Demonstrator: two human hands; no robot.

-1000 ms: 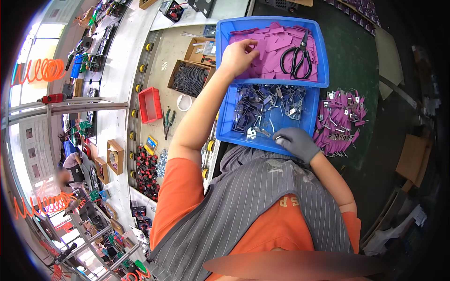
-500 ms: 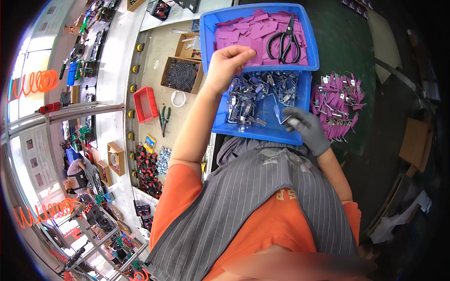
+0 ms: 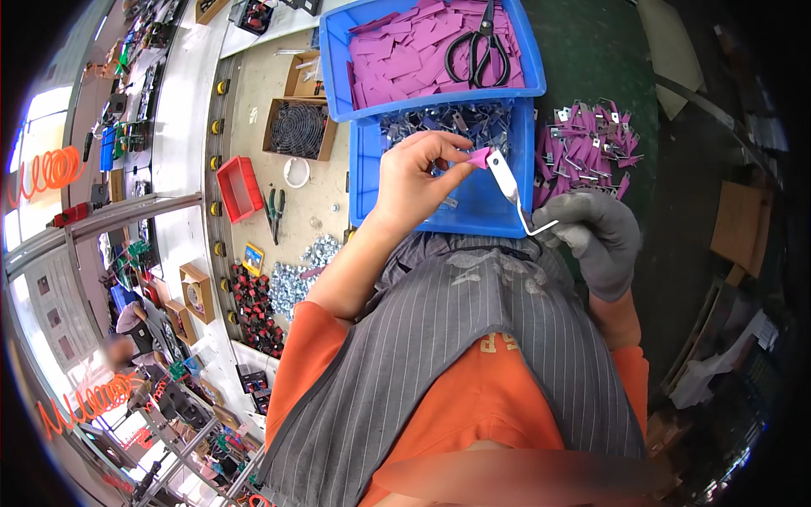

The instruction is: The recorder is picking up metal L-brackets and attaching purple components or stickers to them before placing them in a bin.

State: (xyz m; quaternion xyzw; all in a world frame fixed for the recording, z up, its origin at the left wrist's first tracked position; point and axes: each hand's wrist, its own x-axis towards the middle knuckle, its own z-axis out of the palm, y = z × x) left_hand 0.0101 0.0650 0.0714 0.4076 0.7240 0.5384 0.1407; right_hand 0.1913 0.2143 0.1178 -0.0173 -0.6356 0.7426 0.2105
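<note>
My bare left hand (image 3: 412,179) pinches a small pink-purple strip (image 3: 480,158) between thumb and fingers. Its end meets the flat, holed end of a bent metal bracket (image 3: 504,179). The bracket's other, hooked end is gripped by my right hand (image 3: 596,237), which wears a grey glove. Both hands are over the lower blue bin (image 3: 494,221), where loose metal brackets (image 3: 439,120) lie, partly hidden by my left hand. Beyond it, a second blue bin (image 3: 340,63) holds many pink-purple strips (image 3: 393,59) and black-handled scissors (image 3: 479,57).
Brackets with pink-purple strips on them lie in a pile (image 3: 587,148) on the green surface at right. Left of my arm are a red tray (image 3: 240,188), pliers (image 3: 275,215), a box of black coils (image 3: 297,128), a white ring (image 3: 296,172) and small metal parts (image 3: 291,283).
My right hand has lifted the bracket from the lower bin toward my left hand. My left hand has come nearer from the strip bin with a strip, and the two parts now meet.
</note>
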